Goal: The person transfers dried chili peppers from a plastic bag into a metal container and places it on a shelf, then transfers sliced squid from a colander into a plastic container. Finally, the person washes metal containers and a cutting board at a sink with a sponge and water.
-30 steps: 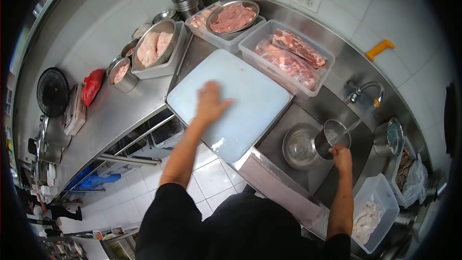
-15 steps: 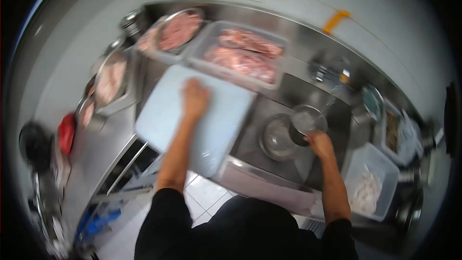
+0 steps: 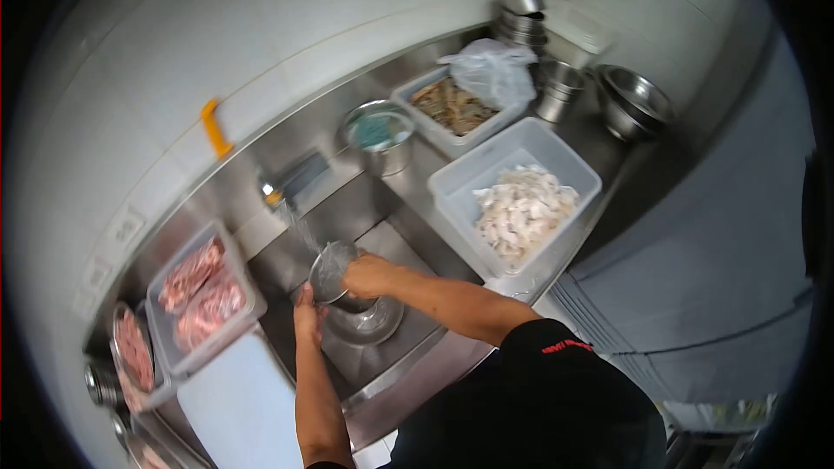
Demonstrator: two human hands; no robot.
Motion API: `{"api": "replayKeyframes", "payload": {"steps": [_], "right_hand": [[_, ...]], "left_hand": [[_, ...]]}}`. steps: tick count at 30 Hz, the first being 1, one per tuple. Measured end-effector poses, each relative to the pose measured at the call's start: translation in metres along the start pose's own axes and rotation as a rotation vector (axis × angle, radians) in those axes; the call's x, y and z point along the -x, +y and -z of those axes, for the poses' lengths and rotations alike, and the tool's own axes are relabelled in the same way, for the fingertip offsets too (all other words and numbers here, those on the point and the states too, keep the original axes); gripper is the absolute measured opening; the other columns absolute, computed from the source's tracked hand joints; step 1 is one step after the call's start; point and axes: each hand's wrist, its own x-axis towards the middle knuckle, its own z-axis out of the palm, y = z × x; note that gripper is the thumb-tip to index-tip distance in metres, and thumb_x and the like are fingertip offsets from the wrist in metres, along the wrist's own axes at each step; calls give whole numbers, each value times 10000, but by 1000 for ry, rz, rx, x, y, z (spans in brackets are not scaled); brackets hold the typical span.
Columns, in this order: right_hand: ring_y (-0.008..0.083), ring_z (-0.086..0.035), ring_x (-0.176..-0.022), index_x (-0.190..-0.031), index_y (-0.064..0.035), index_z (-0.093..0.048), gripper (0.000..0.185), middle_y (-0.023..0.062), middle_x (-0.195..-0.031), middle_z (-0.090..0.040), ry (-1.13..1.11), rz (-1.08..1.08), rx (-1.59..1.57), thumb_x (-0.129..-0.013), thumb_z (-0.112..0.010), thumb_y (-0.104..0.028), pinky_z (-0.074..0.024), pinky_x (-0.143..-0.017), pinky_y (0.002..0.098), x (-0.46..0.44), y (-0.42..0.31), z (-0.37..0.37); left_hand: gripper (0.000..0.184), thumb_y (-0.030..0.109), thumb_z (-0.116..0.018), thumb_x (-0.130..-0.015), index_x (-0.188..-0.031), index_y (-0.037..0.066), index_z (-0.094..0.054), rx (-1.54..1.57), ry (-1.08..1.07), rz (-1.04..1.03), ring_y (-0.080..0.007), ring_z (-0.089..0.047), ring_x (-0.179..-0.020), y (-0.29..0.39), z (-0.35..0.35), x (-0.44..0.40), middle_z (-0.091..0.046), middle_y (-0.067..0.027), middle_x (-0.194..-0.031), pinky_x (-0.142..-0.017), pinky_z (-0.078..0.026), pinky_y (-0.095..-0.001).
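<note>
A round stainless steel container (image 3: 327, 271) is held tilted under running water over the sink. My left hand (image 3: 309, 316) grips its near-left side, thumb up at the rim. At its right edge, my right hand (image 3: 367, 276) reaches over the rim; its fingertips are hidden inside the container. Water runs from the faucet (image 3: 273, 197) into the container's mouth. Just below it, a metal bowl (image 3: 375, 323) stands on the sink floor, partly covered by the container and my hands.
A plastic tub of pale meat pieces (image 3: 526, 208) stands right of the sink (image 3: 434, 247). Behind are a metal pot with a green scrubber (image 3: 375, 132) and a bagged tub (image 3: 456, 111). To the left are a tub of red meat (image 3: 208, 291) and a white cutting board (image 3: 239, 399).
My left hand has left the cutting board and taken hold of the metal container. My right hand has shifted onto its rim. The view has turned right.
</note>
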Motion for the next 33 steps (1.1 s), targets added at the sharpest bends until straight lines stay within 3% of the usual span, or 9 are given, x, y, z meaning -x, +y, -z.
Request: {"api": "replayKeyframes", "payload": {"steps": [4, 9, 12, 15, 19, 24, 28, 29, 33], "right_hand": [[348, -680, -968, -963, -92, -743, 201, 148, -929, -726, 57, -69, -216, -850, -676, -243, -511, -895, 447, 14, 2, 39], [358, -671, -951, -971, -60, -712, 331, 162, -960, -706, 175, -133, -583, -945, -580, -363, -504, -834, 476, 40, 22, 43], [369, -668, -964, -1032, -59, -704, 399, 176, -1009, -697, 305, -271, -655, -984, -508, -404, -512, -861, 467, 33, 49, -8], [384, -657, -1019, -1102, -48, -691, 444, 203, -1147, -673, 223, -595, -1041, -1013, -436, -401, -508, -919, 464, 45, 35, 2], [385, -622, -1150, -1195, -9, -651, 479, 257, -1256, -622, 178, -417, -529, -1007, -379, -355, -468, -1001, 485, -26, 94, -91], [371, -593, -1203, -1279, -70, -628, 489, 201, -1344, -590, 91, -506, -513, -992, -414, -404, -465, -1013, 458, -46, 79, -64], [362, -593, -1210, -1318, -90, -616, 493, 178, -1380, -575, 155, -534, -424, -973, -483, -416, -472, -1004, 459, -12, 41, -35], [378, -634, -1156, -1327, -28, -601, 496, 223, -1234, -660, 122, -483, -354, -925, -590, -318, -489, -997, 447, 5, 32, -23], [348, -648, -1130, -1298, -116, -647, 456, 169, -1218, -681, -103, -321, -259, -897, -651, -333, -503, -975, 444, 48, 30, 58]], "left_hand": [[449, 384, -605, -991, -1248, 16, -596, 492, -250, 184, -270, -623, -1133, 1, -19, -38, -674, -119, -1194, -995, -486, -408], [383, 275, -608, -973, -1281, 46, -608, 299, -454, 200, -267, -629, -1108, 8, -34, -64, -658, -111, -1229, -995, -493, -418], [441, 300, -602, -985, -1331, 27, -577, 232, -426, 149, -283, -633, -1100, 2, -37, -100, -660, -114, -1222, -992, -502, -431], [584, 432, -686, -931, -1280, -30, -610, -90, -100, 166, -270, -642, -1086, 53, -86, -40, -660, -156, -1222, -940, -514, -385], [735, 519, -764, -845, -1251, -79, -627, -485, -132, 57, -253, -632, -1070, 67, -80, -27, -651, -202, -1233, -931, -491, -356], [688, 464, -783, -844, -1220, -95, -641, -576, -185, -90, -248, -621, -1067, 83, -80, -31, -668, -171, -1194, -950, -473, -367], [408, 348, -737, -891, -1163, 46, -710, -984, -470, -267, -212, -681, -976, 81, -64, -56, -743, -119, -1033, -891, -499, -362], [362, 334, -717, -903, -1147, 67, -717, -1117, -427, -322, -237, -692, -955, 81, -67, -44, -742, -130, -1010, -874, -505, -369], [289, 316, -653, -937, -1120, 101, -712, -1532, -253, -576, -315, -707, -866, 76, -67, 11, -720, -182, -900, -805, -524, -403]]}}
